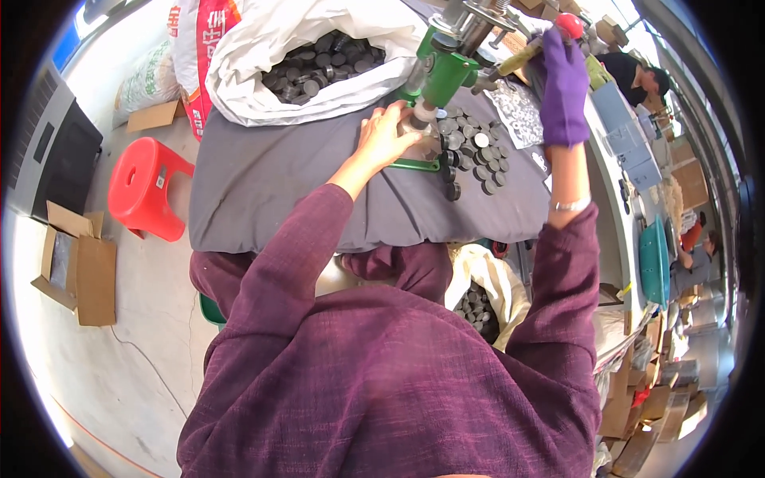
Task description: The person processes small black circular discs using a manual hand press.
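A green hand press (450,76) stands on the grey cloth-covered table (279,175). My bare left hand (381,139) is at its lower end, thumb and fingers curled around the spot beneath the ram (425,114). Whatever lies between those fingertips is hidden. My right hand (564,95), in a purple glove, is raised at the right and closed around the press lever, just below its red ball knob (569,26). Beside the press base lies a loose pile of round black caps (478,151), one showing a pale face.
A white sack (239,72) of black caps lies open at the back left. Small pale parts (516,115) sit in a plastic bag by the lever. A red stool (147,187) and cardboard box (96,279) stand left. Another sack (518,291) is below the table; a person (633,80) is far right.
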A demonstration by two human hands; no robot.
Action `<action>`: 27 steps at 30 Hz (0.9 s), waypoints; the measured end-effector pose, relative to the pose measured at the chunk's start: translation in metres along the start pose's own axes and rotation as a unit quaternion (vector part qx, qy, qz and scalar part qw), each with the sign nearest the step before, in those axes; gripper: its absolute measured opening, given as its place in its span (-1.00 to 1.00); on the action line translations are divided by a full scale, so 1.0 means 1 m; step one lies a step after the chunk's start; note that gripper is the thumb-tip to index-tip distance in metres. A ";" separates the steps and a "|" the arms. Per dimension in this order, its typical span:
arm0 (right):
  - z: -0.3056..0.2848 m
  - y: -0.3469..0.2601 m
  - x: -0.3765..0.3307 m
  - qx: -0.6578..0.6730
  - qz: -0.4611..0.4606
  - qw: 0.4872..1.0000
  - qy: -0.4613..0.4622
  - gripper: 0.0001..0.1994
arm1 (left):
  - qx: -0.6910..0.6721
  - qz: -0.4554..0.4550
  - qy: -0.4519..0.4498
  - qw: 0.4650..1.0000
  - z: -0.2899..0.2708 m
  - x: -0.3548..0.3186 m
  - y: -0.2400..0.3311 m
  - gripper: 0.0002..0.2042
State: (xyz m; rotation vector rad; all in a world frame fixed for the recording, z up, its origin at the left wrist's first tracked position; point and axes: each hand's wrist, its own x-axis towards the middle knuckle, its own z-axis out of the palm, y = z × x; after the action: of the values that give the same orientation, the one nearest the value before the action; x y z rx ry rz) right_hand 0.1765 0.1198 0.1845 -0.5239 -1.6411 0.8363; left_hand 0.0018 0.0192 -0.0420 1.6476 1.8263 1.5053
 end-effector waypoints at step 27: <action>-0.026 0.087 -0.222 -0.283 0.209 0.932 -0.090 -0.74 | -0.093 0.025 0.102 0.990 -0.008 -0.034 0.036 -0.69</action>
State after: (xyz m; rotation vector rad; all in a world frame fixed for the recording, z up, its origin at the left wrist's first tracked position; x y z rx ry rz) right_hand 0.2455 0.0211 -0.0230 -1.2679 -1.9807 0.7167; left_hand 0.0280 -0.0204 -0.0240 1.5092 1.6902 1.8653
